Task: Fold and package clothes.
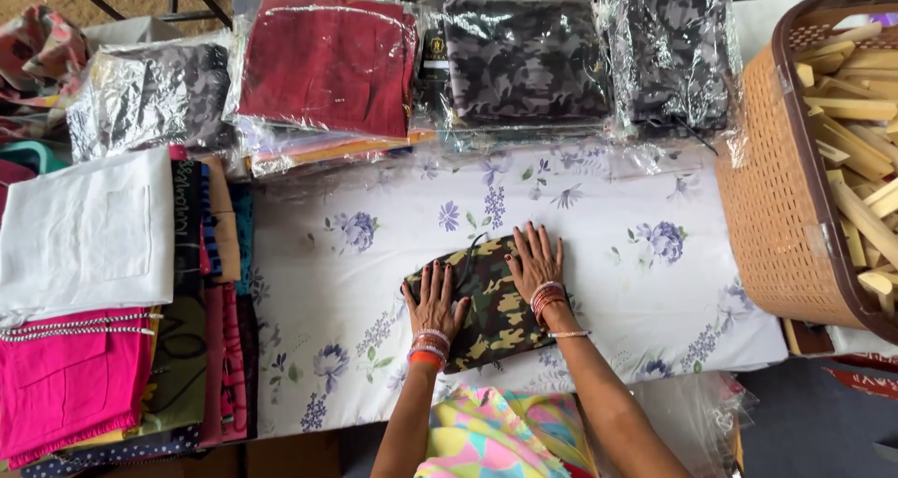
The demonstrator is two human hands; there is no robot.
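Pressing flat on a folded camouflage garment (486, 300), the left hand (435, 302) and the right hand (535, 265) both lie palm down with fingers spread, each grip open and closed on nothing. The garment sits near the front edge of the bench (608, 291), on its white floral cloth, about midway along. Plastic-wrapped fabric packs (524, 62) line the far edge. Folded clothes, white (89, 230) and pink (70, 380), are stacked at the left edge. A brown basket of wooden sticks (776, 225) stands at the right edge.
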